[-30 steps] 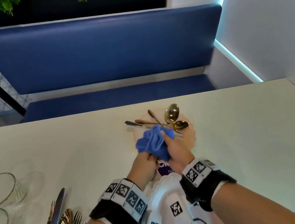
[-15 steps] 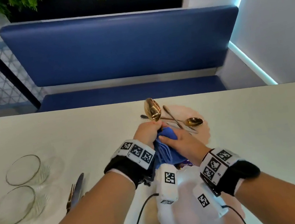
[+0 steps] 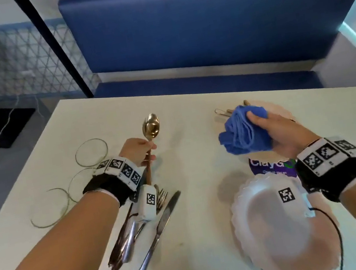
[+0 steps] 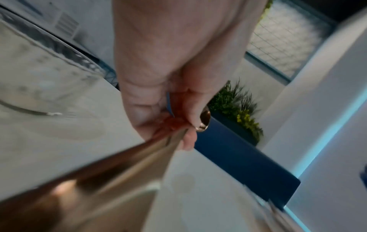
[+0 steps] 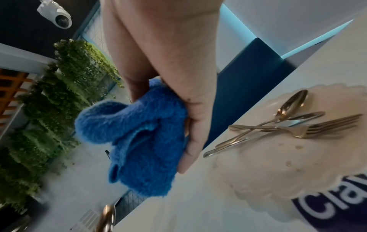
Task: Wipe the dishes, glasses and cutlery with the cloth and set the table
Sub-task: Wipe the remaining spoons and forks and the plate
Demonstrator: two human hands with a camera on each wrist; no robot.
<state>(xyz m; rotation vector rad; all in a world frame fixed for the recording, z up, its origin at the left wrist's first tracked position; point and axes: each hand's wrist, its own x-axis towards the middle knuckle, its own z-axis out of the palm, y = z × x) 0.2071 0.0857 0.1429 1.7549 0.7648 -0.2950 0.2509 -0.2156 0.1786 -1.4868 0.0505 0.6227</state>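
The spoon (image 4: 83, 177) handle is blurring in the left wrist view, and the near plate (image 3: 270, 225) is getting cut by the head view's bottom edge.

Purple sticker (image 3: 272, 167) on table, white letters "ClayG…", cut off by hand; smaller line below unreadable.

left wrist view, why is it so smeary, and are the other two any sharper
Left wrist view: motion blur smears the gold spoon handle and the glass. Head view: sharper, though the near plate is soft and lines bow. Right wrist view: blue cloth and cutlery on the far plate fairly crisp, edges smeared.
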